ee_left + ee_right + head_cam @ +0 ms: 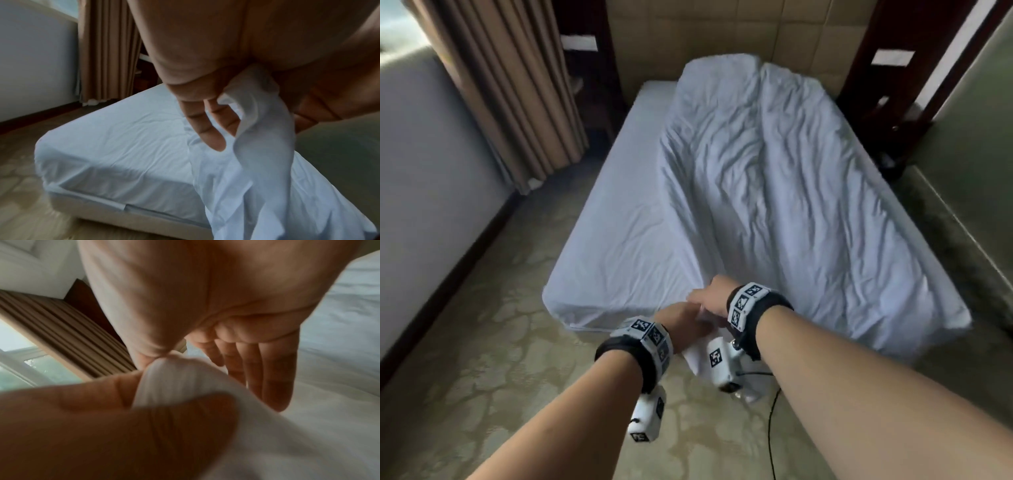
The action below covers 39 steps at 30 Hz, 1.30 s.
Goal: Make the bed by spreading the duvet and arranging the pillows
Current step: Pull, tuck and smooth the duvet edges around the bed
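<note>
Step in hand: spreading the duvet; it lies crumpled over the right part of the bed, from the foot toward twelve o'clock, and I stand at the foot with its near left corner gathered up between both hands
Bare mattress: the strip from nine to eleven o'clock of the duvet is uncovered, only the fitted sheet showing
Left hand: at seven o'clock of the duvet; thumb and forefinger seem to pinch the corner cloth while the other fingers hang straight
Right hand: touching the left, at its one o'clock; thumb appears to nip the same fold, the other fingers straight and loose
Pillows: I see none in any view
Next move, as I judge it: part my hands along the foot edge and draw the corner toward eight o'clock to cover the bare strip, keeping the pinch firm so the thin cloth does not slip
Head view alone: the whole duvet, its far end by the headboard
Left wrist view alone: the mattress corner and bed base below it
Right wrist view alone: the fold bunched between both thumbs, though blurred
</note>
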### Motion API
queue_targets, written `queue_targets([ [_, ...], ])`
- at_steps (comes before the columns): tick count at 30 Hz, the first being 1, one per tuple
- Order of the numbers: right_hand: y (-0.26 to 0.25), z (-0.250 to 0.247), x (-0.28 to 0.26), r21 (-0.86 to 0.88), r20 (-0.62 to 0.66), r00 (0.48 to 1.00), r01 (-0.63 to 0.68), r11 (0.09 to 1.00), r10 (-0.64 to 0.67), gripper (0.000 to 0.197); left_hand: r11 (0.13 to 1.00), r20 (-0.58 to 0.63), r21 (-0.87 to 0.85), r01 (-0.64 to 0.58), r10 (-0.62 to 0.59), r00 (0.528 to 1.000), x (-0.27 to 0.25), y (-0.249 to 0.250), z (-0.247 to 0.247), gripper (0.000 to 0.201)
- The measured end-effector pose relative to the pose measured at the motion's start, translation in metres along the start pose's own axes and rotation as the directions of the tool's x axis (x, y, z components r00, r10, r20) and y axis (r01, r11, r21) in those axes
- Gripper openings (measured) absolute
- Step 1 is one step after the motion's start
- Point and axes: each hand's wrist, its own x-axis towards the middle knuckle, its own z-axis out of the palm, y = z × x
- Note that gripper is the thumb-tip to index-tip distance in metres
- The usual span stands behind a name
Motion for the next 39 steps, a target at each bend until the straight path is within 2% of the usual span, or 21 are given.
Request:
queue_targets([
  [1,0.0,-0.011,-0.002,-0.03,-0.03,0.999,0.027,0.999,-0.028,0.035,1.0,0.014,0.015,-0.01,0.01,1.0,0.0,0.008,-0.005,0.037],
  [4,0.005,-0.041,-0.003,-0.1,-0.104,0.991,0.079,0.992,-0.089,0.038,0.997,0.074,-0.069,-0.031,0.036,0.997,0.009,0.03,-0.018,0.029],
  [6,0.014,-0.06,-0.002,-0.158,-0.12,0.987,0.084,0.984,-0.104,0.037,0.956,0.157,-0.293,0.029,0.018,0.987,0.017,0.041,-0.027,0.017],
  [8,0.03,-0.084,0.0,-0.18,-0.107,0.989,0.086,0.98,-0.106,0.038,0.826,0.221,-0.543,0.149,-0.031,0.975,0.026,0.052,-0.04,0.018],
  [9,0.04,-0.096,0.002,-0.184,-0.096,0.99,0.086,0.979,-0.105,0.038,0.748,0.213,-0.634,0.198,-0.078,0.974,0.032,0.058,-0.046,0.019],
  [11,0.059,-0.12,0.005,-0.206,-0.078,0.991,0.093,0.974,-0.111,0.037,0.643,0.116,-0.736,0.212,-0.19,0.975,0.047,0.072,-0.057,0.016],
  [14,0.08,-0.154,0.013,-0.274,-0.035,0.994,0.086,0.958,-0.1,0.022,0.566,-0.038,-0.801,0.197,-0.377,0.925,0.076,0.093,-0.063,0.021],
  [16,0.094,-0.175,0.016,-0.28,-0.042,0.994,0.089,0.956,-0.105,0.016,0.528,-0.021,-0.817,0.233,-0.431,0.902,0.095,0.11,-0.062,0.035],
  [21,0.13,-0.206,0.018,-0.277,-0.052,0.993,0.085,0.957,-0.103,0.006,0.525,0.067,-0.782,0.336,-0.466,0.882,0.149,0.148,-0.058,0.056],
  [26,0.176,-0.21,0.043,-0.215,0.011,1.0,0.031,0.976,-0.029,0.015,0.529,0.172,-0.692,0.49,-0.539,0.825,0.214,0.168,-0.048,0.09],
  [28,0.191,-0.213,0.055,-0.231,0.069,0.997,-0.004,0.973,0.021,0.026,0.539,0.195,-0.66,0.523,-0.55,0.812,0.245,0.173,-0.043,0.096],
  [30,0.205,-0.219,0.067,-0.278,0.127,0.989,-0.039,0.96,0.077,0.036,0.547,0.213,-0.642,0.537,-0.546,0.81,0.279,0.181,-0.037,0.088],
  [32,0.214,-0.232,0.075,-0.314,0.177,0.977,-0.056,0.948,0.116,0.043,0.56,0.241,-0.632,0.535,-0.514,0.823,0.309,0.189,-0.029,0.056],
  [34,0.221,-0.246,0.084,-0.342,0.197,0.969,-0.074,0.937,0.148,0.039,0.619,0.248,-0.587,0.521,-0.475,0.844,0.331,0.2,-0.018,0.024],
  [35,0.224,-0.251,0.088,-0.352,0.206,0.964,-0.085,0.932,0.166,0.038,0.64,0.246,-0.572,0.512,-0.462,0.852,0.341,0.204,-0.013,0.02],
  [39,0.239,-0.256,0.104,-0.3,0.215,0.947,-0.169,0.939,0.239,0.034,0.662,0.226,-0.586,0.467,-0.421,0.879,0.365,0.215,0.002,0.026],
])
